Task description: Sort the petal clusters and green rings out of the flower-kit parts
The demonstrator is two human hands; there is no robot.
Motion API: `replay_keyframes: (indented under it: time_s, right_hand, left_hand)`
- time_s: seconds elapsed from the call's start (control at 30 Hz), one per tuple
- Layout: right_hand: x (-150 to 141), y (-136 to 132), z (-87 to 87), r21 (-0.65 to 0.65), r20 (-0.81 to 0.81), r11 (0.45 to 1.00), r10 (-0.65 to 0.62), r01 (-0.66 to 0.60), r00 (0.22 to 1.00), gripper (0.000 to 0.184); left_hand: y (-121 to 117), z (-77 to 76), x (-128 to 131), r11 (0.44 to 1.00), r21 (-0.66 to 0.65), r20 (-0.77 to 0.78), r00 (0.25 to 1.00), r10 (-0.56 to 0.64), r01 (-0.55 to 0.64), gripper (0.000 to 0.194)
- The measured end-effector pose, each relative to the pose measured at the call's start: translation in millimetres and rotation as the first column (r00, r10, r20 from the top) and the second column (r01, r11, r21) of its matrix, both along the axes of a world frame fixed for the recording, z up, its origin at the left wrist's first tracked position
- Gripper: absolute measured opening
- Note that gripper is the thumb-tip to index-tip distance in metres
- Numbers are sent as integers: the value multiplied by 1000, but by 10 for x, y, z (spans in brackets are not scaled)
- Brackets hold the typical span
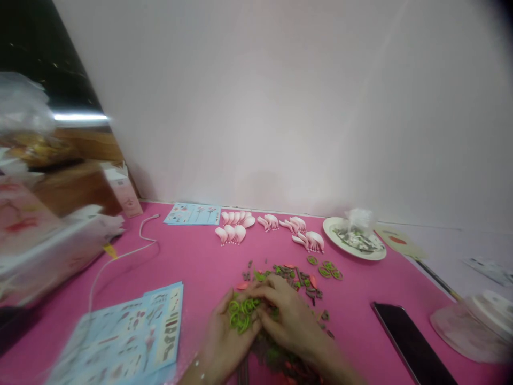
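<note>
My left hand (pixel 230 337) lies palm up on the pink craft mat (pixel 208 267), cradling a bunch of lime-green loops (pixel 240 315). My right hand (pixel 286 318) reaches over it, its fingertips against the loops and the left fingers. Scattered just beyond both hands are small cut pieces (pixel 288 275) in green, brown and orange. More of these lie under my wrists. Pale pink petal shapes (pixel 232 233) stand in several rows farther back, out of reach of my fingers.
A printed blue sheet (pixel 120 342) lies at left, near a white cable (pixel 142 235). A smartphone (pixel 412 342) lies to the right. At the back sits a white plate (pixel 360 255) holding scraps. A translucent plastic box (pixel 48 256) blurs at far left.
</note>
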State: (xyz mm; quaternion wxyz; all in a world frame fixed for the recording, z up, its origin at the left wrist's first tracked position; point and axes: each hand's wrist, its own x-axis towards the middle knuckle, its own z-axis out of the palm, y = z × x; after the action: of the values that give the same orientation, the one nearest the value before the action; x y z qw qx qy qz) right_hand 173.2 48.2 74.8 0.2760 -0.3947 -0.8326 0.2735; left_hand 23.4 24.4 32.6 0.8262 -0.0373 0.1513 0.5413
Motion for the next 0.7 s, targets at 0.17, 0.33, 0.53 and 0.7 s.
replay_keyframes:
  time_s: [0.17,0.33,0.53,0.7]
  right_hand:
    - [6,-40,19,30,55,994,103,-105,993,49]
    - [35,-14,1,66,94,997,41,-47,995,31]
    - [84,20,26,100,104,995,17,-27,994,36]
    - [51,-43,123,87,39,975,201,-204,979,59]
  left_hand:
    - [-9,17,9,995,62,67,994,-86,81,41]
    - [-22,-9,10,991,50,66,990,-124,121,40]
    - [-9,-38,10,993,21,36,993,-115,114,38]
    - [-10,-46,26,996,1,74,994,-84,84,37]
